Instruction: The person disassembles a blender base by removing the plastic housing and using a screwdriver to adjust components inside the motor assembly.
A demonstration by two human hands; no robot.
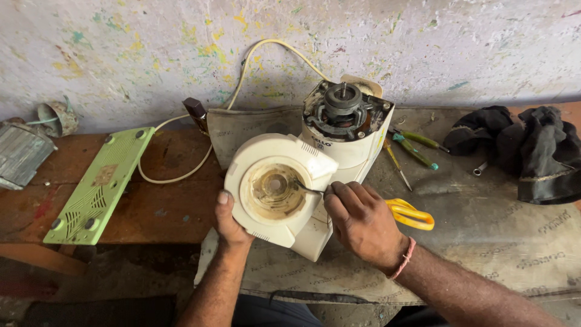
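Note:
A cream-white mixer-grinder body point(339, 151) lies tilted on a grey mat, its dark motor point(342, 109) exposed at the far end. A round white housing piece point(254, 163) with a stained circular recess faces me. My left hand point(231, 223) grips the lower left rim of that piece. My right hand point(360, 221) pinches a thin metal tool point(310, 189) whose tip reaches into the recess. Yellow-handled scissors point(411, 213) lie just behind my right hand.
A green plastic base plate point(100, 184) lies on the wooden bench point(172, 209) at left, with a white power cord point(236, 91) looping to the wall. Screwdrivers and pliers point(411, 148) lie beside the motor. Black cloth point(532, 151) is heaped at right.

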